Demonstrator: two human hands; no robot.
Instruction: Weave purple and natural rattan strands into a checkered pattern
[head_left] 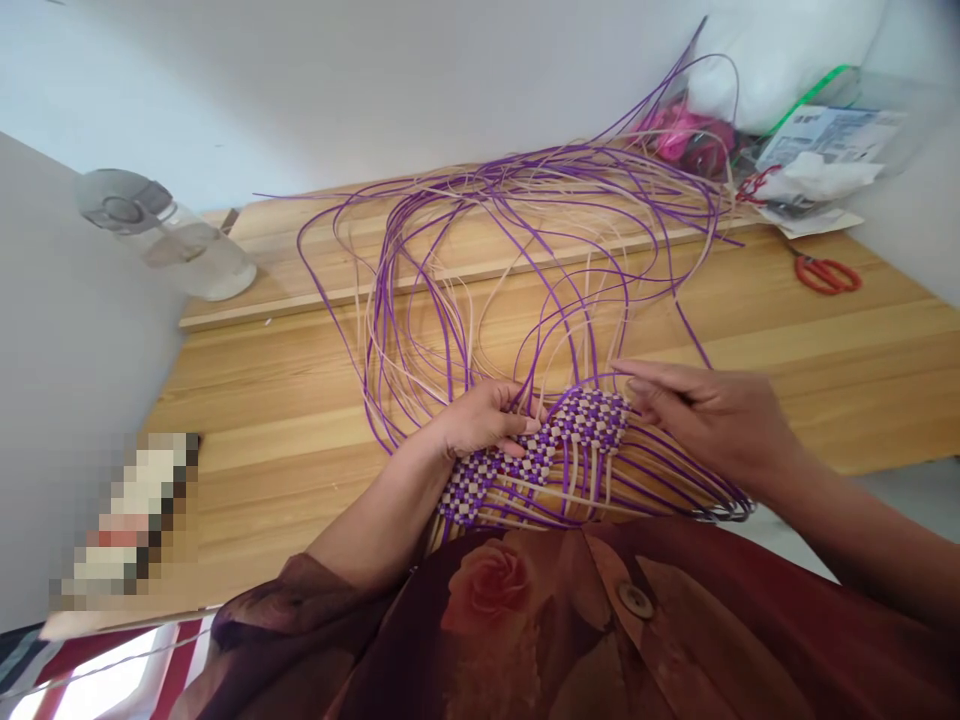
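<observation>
Left grip [487,422] pinches weave [596,418]; right grip [705,415] pinches purple strand [585,381]; clear bottle [199,255] (contents unclear) stands apart.

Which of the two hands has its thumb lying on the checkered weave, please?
The left hand: its thumb lies across the weave, whereas the right hand is beside the edge, pinching a purple strand.

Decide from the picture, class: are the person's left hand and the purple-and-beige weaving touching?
Touching. The head view shows the left hand gripping the weaving, its thumb tip lying on the checkered surface.
</observation>
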